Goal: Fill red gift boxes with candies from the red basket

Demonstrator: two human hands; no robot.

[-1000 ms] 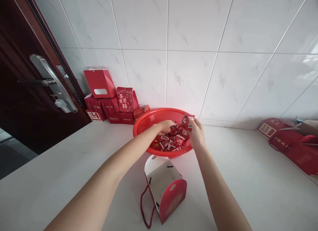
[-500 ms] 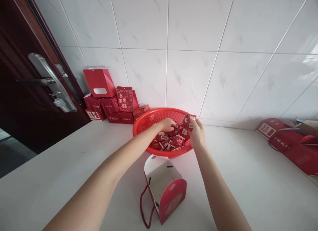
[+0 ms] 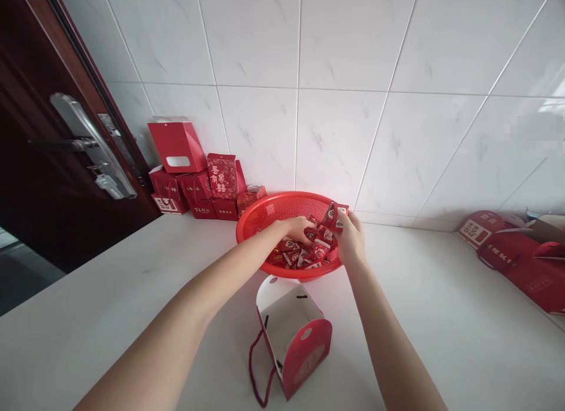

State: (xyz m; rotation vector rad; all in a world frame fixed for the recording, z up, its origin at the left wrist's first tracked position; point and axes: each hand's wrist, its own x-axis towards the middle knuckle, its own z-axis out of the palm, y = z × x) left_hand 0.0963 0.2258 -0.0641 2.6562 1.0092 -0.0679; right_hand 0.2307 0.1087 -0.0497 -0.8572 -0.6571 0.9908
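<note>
A red plastic basket (image 3: 269,208) with perforated sides holds many red-wrapped candies (image 3: 318,250). My left hand (image 3: 300,228) reaches into it, thumb and fingers apart over the candies, touching some of them; its fingertips are partly hidden among the wrappers. At the basket's right rim, my right hand (image 3: 352,237) is closed on red-wrapped candies (image 3: 339,215) with white printing, held upright between thumb and fingers. In front of the basket stands an open red gift box (image 3: 309,355) with a white inside and a dark red cord handle (image 3: 253,364). No candy shows inside the box.
Several red gift boxes (image 3: 194,187) are stacked against the tiled wall (image 3: 256,40) at the back left, beside a dark wooden door (image 3: 26,163) with a metal handle. More red boxes (image 3: 521,255) lie on the white tabletop (image 3: 424,293) at the right.
My left hand has moved slightly to the right and down in the basket, and its thumb and fingers have spread. The right hand and the gift box have stayed in place.
</note>
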